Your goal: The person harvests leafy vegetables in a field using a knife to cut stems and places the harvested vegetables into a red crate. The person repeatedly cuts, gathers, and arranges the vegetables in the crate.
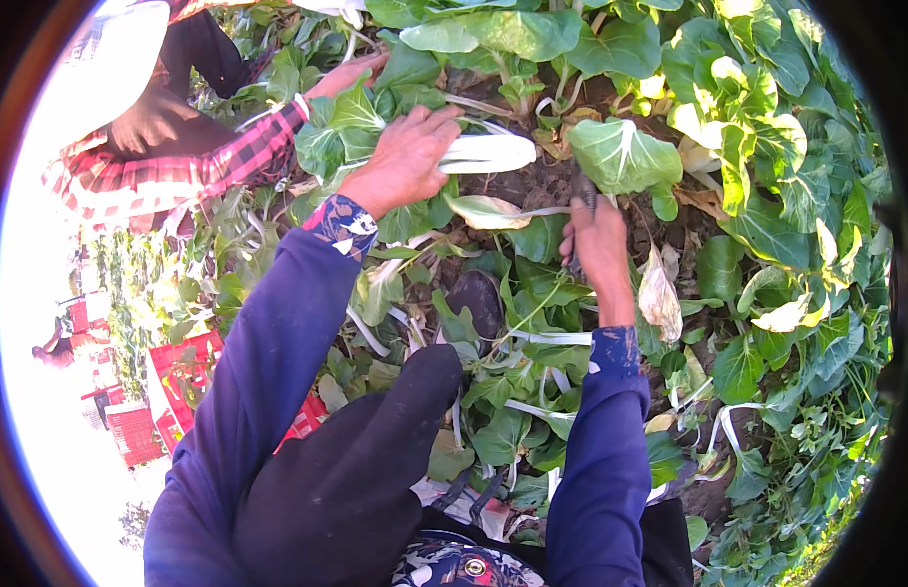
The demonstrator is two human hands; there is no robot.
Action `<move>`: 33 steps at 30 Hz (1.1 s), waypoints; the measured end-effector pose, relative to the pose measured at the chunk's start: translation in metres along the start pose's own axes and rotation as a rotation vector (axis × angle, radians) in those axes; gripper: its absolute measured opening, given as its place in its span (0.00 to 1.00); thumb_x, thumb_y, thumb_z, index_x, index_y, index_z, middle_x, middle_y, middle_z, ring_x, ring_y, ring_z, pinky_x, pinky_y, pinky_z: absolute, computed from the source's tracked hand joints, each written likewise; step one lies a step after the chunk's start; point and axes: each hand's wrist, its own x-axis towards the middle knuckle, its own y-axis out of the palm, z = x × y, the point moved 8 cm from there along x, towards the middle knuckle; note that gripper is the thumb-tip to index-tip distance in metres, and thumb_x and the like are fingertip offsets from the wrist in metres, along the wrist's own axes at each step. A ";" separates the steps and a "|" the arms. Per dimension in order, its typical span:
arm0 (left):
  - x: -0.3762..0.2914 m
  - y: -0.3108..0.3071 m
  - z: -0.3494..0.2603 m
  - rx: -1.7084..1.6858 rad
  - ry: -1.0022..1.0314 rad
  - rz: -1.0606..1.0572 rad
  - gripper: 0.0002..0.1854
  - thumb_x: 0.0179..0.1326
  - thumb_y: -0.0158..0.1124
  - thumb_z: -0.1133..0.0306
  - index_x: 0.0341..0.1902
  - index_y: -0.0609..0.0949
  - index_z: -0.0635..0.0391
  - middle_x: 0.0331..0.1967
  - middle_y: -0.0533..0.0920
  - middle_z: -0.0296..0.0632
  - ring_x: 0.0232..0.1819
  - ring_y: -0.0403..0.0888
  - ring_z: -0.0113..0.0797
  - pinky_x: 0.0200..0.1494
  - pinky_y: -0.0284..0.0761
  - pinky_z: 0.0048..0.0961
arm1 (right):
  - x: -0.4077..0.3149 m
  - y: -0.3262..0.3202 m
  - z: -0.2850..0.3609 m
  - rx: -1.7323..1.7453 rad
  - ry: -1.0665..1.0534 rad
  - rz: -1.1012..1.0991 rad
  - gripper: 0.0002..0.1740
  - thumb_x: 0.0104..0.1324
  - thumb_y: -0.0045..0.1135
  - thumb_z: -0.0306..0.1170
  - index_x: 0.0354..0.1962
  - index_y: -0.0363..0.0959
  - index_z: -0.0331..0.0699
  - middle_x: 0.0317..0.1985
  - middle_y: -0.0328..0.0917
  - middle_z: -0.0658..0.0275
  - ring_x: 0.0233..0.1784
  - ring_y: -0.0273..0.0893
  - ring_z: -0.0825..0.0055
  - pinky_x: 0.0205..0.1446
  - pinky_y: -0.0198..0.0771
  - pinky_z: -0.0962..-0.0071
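Observation:
My left hand [413, 160] is closed around a bok choy head [490, 153]; its white stalk base points right and its green leaves spread left. In my right hand [599, 235] is a dark-handled tool, probably a knife [584, 191], whose blade I cannot make out. A broad green leaf [626, 155] lies just above that hand and hides part of the tool. A yellowed leaf [490, 211] with a pale stalk lies between my hands, over brown soil.
Leafy plants [762, 147] stand densely above and right. Loose leaves and stalks cover the ground around my shoe [474, 304]. A co-worker's plaid sleeve [256, 147] and hand [349, 75] reach in close beside my left hand. Red plastic crates [133, 433] stand at the left.

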 end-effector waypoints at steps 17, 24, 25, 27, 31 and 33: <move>-0.002 0.012 -0.010 0.066 0.010 0.209 0.29 0.42 0.68 0.75 0.52 0.73 0.59 0.59 0.69 0.50 0.57 0.68 0.51 0.54 0.68 0.49 | 0.038 0.069 -0.002 -0.410 -0.230 0.020 0.15 0.66 0.42 0.28 0.38 0.60 0.18 0.30 0.74 0.29 0.38 0.75 0.36 0.43 0.71 0.49; -0.024 0.016 0.021 -0.121 -0.184 0.091 0.25 0.43 0.64 0.72 0.51 0.76 0.57 0.45 0.75 0.47 0.51 0.70 0.49 0.53 0.69 0.42 | 0.022 0.080 -0.016 -0.237 -0.064 0.160 0.16 0.64 0.46 0.27 0.42 0.66 0.19 0.30 0.77 0.39 0.35 0.79 0.47 0.43 0.74 0.58; -0.030 0.014 0.028 -0.161 -0.253 0.062 0.25 0.44 0.65 0.70 0.51 0.77 0.56 0.43 0.75 0.46 0.51 0.70 0.48 0.52 0.70 0.41 | 0.009 0.076 -0.022 -0.241 -0.001 0.100 0.15 0.64 0.47 0.27 0.42 0.66 0.20 0.28 0.78 0.44 0.32 0.80 0.53 0.39 0.75 0.60; -0.037 -0.001 0.031 -0.356 -0.268 -0.090 0.26 0.45 0.68 0.69 0.51 0.76 0.59 0.43 0.76 0.48 0.50 0.72 0.48 0.54 0.69 0.39 | -0.017 0.059 -0.017 0.005 -0.067 0.053 0.15 0.64 0.52 0.29 0.42 0.66 0.23 0.24 0.76 0.51 0.26 0.78 0.63 0.32 0.75 0.65; -0.044 -0.042 0.027 -0.695 -0.379 -0.251 0.25 0.47 0.69 0.71 0.50 0.74 0.64 0.39 0.77 0.45 0.41 0.76 0.40 0.49 0.71 0.30 | -0.062 0.008 0.026 0.406 -0.321 -0.194 0.18 0.58 0.65 0.28 0.43 0.67 0.32 0.26 0.70 0.70 0.20 0.69 0.85 0.21 0.68 0.83; -0.043 -0.063 0.003 -0.786 -0.327 -0.267 0.25 0.47 0.69 0.72 0.51 0.74 0.64 0.38 0.77 0.43 0.40 0.76 0.36 0.48 0.71 0.29 | -0.079 -0.018 0.055 0.574 -0.441 -0.220 0.22 0.54 0.69 0.27 0.45 0.68 0.33 0.30 0.73 0.70 0.23 0.69 0.88 0.25 0.68 0.86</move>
